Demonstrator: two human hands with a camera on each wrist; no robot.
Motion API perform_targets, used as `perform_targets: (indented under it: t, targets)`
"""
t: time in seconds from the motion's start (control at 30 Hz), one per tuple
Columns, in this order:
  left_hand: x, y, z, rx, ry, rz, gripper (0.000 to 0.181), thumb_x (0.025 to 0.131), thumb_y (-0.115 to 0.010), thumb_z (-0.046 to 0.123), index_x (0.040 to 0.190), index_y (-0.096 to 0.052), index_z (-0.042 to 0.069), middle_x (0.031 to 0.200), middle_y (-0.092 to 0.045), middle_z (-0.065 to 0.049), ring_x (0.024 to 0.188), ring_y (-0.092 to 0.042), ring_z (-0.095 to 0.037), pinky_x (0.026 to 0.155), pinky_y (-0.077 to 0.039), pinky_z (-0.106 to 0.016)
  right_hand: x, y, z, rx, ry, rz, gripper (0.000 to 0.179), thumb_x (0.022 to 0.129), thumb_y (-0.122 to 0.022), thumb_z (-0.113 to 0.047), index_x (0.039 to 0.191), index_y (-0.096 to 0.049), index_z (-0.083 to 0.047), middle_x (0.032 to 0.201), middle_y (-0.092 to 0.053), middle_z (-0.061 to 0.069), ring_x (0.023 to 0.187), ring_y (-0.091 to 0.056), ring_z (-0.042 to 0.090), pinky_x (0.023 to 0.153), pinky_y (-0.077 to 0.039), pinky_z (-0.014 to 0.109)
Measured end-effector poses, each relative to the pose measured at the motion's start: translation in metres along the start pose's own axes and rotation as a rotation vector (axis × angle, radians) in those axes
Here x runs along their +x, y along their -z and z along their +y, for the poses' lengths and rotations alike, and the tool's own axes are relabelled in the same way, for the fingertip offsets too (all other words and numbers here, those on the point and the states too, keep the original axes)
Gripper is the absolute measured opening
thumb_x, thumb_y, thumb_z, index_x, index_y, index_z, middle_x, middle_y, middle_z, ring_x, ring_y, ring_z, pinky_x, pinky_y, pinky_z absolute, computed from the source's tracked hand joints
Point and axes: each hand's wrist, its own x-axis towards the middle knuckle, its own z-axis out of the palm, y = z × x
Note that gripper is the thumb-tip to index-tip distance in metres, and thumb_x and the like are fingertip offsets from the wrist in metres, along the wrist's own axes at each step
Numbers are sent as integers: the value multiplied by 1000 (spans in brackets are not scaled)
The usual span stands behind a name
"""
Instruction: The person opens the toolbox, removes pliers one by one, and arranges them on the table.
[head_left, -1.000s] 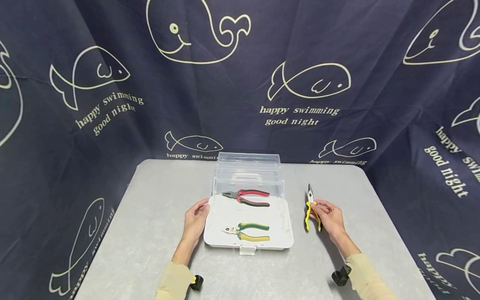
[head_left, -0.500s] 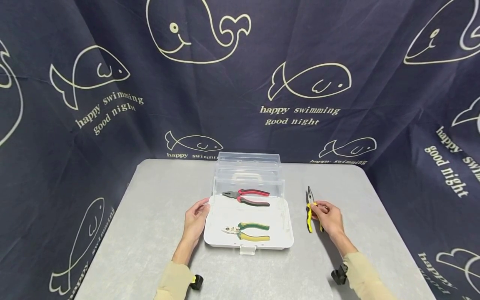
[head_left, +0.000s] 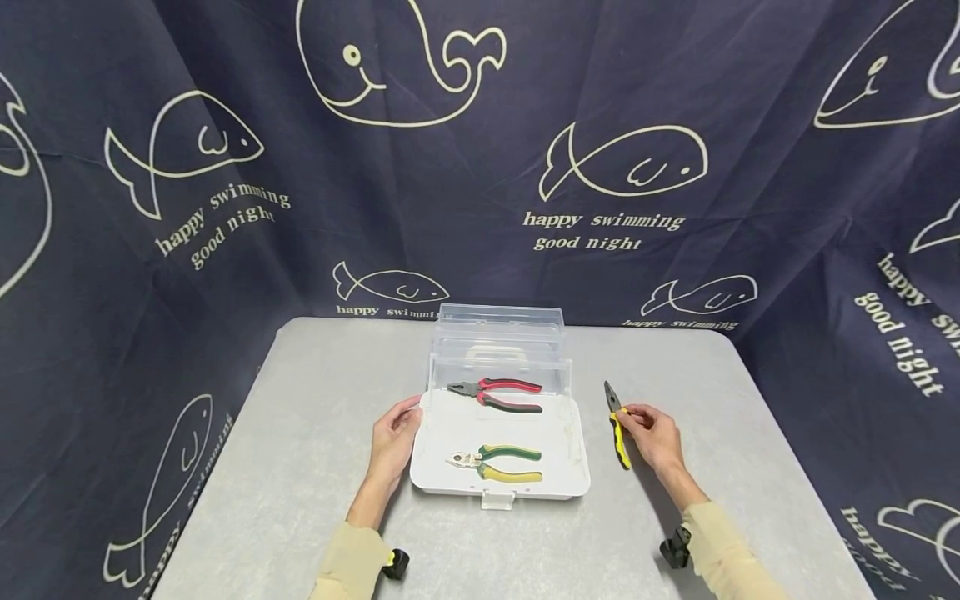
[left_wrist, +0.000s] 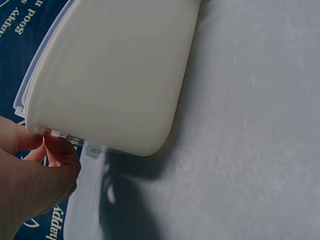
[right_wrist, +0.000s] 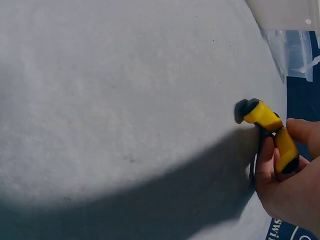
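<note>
Near the middle of the table in the head view is a white toolbox [head_left: 435,433] with its clear lid [head_left: 498,333] swung back. Two pairs of pliers lie in it: red-and-black combination pliers [head_left: 510,384] at the back and green-and-yellow combination pliers [head_left: 512,477] in front. My left hand [head_left: 393,443] pinches the box's left rim, thumb and fingertips meeting at its edge in the left wrist view. To the right of the box, my right hand [head_left: 657,439] grips long-nose pliers [head_left: 618,442] with yellow-and-black handles. They are held above the table, tip pointing away.
The grey table [head_left: 315,383] ends at a dark blue curtain [head_left: 480,183] printed with fish and whales. A clear latch [head_left: 498,500] sticks out from the box's front. Black cameras [head_left: 676,547] sit on both wrists.
My right hand has turned the long-nose pliers, so their tip leans further left and the handles now line up edge-on. My left hand stays at the box rim.
</note>
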Motion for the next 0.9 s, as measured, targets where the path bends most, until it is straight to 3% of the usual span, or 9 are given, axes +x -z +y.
perform_targets:
  t: [0.1,0.37,0.5,0.63,0.9]
  targets:
    - [0,-1,0,-1,5,3,32,102,-62,8,132,-65,-3,115,-66,-17,99,-60,-11,83,-49,-15,-1,2,1,-55,16,24,32,97,-73,-21,118,-72,3,98,-74,12,78,-59,1,67,-48,15]
    - [0,-2,1,-2,-3,12,31,102,-63,6,131,-66,-3,114,-67,-16,97,-61,-10,84,-49,-16,-5,5,2,-170,94,60,33,92,-79,-18,113,-71,5,98,-73,18,80,-63,12,65,-47,19]
    - [1,-2,-1,-5,-3,9,32,102,-62,7,132,-65,-3,117,-66,-18,99,-60,-10,84,-49,-15,-5,6,1,-178,97,42,35,92,-78,-18,115,-69,7,103,-71,22,86,-65,22,67,-47,19]
    - [-1,-2,1,3,14,-3,33,103,-61,8,134,-63,-4,119,-65,-18,101,-59,-11,84,-48,-14,-5,7,1,-167,81,36,36,92,-79,-17,116,-68,7,105,-71,23,86,-65,19,68,-47,16]
    - [-15,-1,30,20,19,-23,33,102,-59,2,133,-61,-10,119,-65,-24,103,-60,-18,82,-49,-16,-6,10,-4,-173,79,55,27,95,-72,-17,114,-68,3,105,-72,19,87,-65,19,75,-47,24]
